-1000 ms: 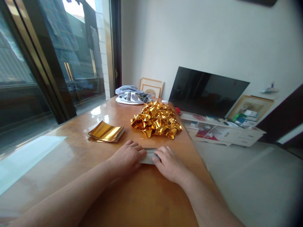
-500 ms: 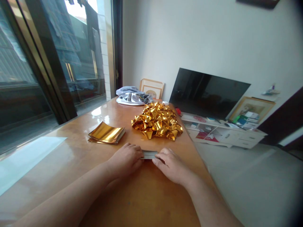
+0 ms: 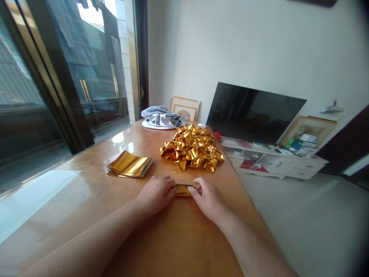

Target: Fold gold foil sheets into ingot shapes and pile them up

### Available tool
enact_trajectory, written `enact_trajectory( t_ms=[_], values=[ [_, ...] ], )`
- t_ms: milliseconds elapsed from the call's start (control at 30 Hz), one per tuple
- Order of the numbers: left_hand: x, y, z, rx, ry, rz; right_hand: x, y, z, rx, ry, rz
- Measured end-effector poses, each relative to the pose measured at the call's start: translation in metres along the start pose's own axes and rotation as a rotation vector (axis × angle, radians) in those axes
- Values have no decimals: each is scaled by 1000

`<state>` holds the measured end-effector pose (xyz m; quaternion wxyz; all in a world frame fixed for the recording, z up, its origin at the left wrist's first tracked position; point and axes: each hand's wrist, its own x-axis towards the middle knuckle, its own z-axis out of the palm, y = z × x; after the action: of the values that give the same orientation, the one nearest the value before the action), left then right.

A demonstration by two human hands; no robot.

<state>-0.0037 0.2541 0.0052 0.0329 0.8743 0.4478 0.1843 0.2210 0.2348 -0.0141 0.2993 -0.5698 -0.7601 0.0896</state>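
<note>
Left hand (image 3: 155,193) and right hand (image 3: 208,198) both pinch a folded gold foil sheet (image 3: 183,189) flat on the wooden table (image 3: 178,238) (fingers curled on its ends). It lies just before the crumpled foil heap (image 3: 192,147); the flat foil stack (image 3: 129,164) sits apart, leftward.

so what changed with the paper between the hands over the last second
The sheet between the left hand and right hand went from a wider silvery flap to a narrow folded strip showing gold. Both hands stayed on it. The gold stack and crumpled pile did not move.
</note>
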Motion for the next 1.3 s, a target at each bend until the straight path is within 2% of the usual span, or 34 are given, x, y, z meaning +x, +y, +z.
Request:
enact_trajectory(
  t_ms=[67, 133, 367, 633, 1033, 1300],
  values=[
    [1, -1, 3, 7, 8, -6, -2, -5, -4, -45, 73, -16],
    [1, -1, 4, 12, 12, -17, -5, -13, -11, -100, 81, -62],
    [2, -1, 5, -20, 14, -34, -17, -33, -20, -231, -142, -205],
    [0, -2, 4, -84, 5, -81, -21, -33, -19, -278, -217, -178],
    [1, -5, 6, -69, -8, -34, -21, -32, -17, -251, -253, -153],
    [-3, -4, -2, -38, -54, -23, -23, -40, -22, -278, -291, -121]
  ],
)
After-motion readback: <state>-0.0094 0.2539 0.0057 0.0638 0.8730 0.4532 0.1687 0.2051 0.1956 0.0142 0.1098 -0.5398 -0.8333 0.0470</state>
